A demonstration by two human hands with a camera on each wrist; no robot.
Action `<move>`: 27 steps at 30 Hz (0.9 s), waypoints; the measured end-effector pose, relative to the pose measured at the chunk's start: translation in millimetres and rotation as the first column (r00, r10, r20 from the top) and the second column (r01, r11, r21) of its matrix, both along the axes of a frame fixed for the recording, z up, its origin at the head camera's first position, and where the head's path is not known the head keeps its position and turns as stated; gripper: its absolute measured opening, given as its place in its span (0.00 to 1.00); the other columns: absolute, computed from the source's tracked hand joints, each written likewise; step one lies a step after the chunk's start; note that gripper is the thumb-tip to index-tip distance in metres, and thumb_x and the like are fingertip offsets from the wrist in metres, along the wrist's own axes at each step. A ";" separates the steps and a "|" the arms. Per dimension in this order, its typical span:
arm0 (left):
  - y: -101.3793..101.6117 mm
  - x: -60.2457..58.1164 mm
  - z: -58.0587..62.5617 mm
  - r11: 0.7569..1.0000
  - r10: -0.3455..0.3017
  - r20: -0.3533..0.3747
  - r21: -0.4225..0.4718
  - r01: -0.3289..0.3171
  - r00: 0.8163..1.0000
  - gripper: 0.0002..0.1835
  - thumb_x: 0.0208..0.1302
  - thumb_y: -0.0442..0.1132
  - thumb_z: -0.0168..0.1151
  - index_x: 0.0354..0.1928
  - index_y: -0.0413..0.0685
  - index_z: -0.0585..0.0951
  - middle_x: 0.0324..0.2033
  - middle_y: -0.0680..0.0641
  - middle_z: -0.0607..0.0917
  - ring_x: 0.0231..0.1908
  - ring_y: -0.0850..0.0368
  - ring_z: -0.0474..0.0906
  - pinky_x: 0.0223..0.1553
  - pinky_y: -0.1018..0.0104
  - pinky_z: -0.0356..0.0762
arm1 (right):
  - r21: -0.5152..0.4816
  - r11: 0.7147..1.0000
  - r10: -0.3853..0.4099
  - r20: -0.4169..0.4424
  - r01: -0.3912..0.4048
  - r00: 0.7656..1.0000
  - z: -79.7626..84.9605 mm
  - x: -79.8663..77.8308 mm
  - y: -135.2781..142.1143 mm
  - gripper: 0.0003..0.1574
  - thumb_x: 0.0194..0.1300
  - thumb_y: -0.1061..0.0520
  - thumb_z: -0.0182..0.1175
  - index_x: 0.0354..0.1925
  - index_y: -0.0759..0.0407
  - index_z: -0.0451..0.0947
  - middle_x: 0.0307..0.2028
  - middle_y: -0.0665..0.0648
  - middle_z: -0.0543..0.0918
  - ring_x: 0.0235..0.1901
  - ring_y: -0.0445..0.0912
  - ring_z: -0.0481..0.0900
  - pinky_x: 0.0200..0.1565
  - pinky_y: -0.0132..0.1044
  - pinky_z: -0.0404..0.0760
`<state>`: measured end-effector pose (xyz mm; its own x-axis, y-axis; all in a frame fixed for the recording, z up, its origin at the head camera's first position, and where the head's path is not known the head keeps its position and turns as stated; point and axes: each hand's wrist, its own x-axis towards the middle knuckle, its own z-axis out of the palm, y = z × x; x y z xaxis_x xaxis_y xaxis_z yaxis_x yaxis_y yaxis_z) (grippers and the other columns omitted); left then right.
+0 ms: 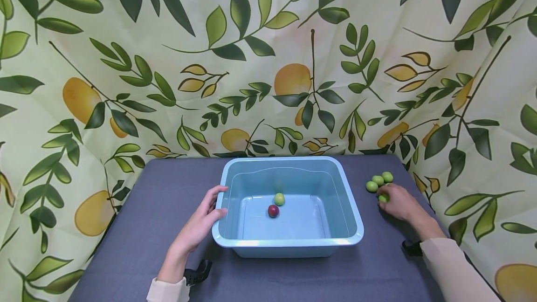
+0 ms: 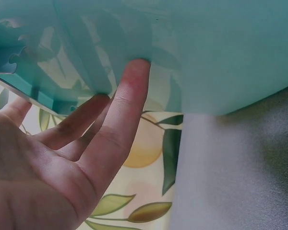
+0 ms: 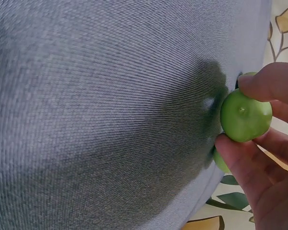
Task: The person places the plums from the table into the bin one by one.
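My right hand (image 1: 396, 203) pinches a small round green fruit (image 3: 246, 115) between thumb and fingers, low over the cloth at the right. Just beyond it three more green fruits (image 1: 378, 180) lie close together; two are partly hidden behind the held one in the right wrist view. On the left side of the light blue plastic basin (image 1: 289, 243), my left hand (image 1: 200, 220) rests its fingertips at the rim. In the left wrist view, a nearly straight finger (image 2: 129, 96) touches the outer wall. Inside the basin, a dark red fruit (image 1: 273, 211) and a yellow-green fruit (image 1: 279, 199) lie near each other.
A dark grey-blue cloth (image 1: 168, 195) covers the table under the basin. Behind and along the sides hangs a curtain (image 1: 251, 73) printed with leaves and orange fruit. Each wrist wears a black strap, the left strap (image 1: 198, 272) showing below the sleeve.
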<state>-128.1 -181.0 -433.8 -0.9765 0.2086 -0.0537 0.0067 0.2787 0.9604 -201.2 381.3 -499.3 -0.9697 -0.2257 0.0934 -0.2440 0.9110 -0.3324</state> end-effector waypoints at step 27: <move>-1.1 -0.3 0.8 1.000 -0.009 -0.010 -0.022 0.009 1.000 0.28 0.72 0.37 0.53 0.71 0.59 0.63 0.62 0.35 0.70 0.56 0.39 0.74 0.51 0.51 0.77 | 0.042 0.997 0.071 -0.134 -0.066 0.988 38.3 -2.7 -22.1 0.16 0.50 0.64 0.70 0.40 0.68 0.84 0.38 0.64 0.81 0.38 0.59 0.77 0.40 0.56 0.76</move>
<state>-128.4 -182.1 -433.0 -0.9751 0.2164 -0.0483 0.0194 0.3000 0.9537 -203.9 359.2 -461.1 -0.9309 -0.2969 0.2129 -0.3466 0.9018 -0.2582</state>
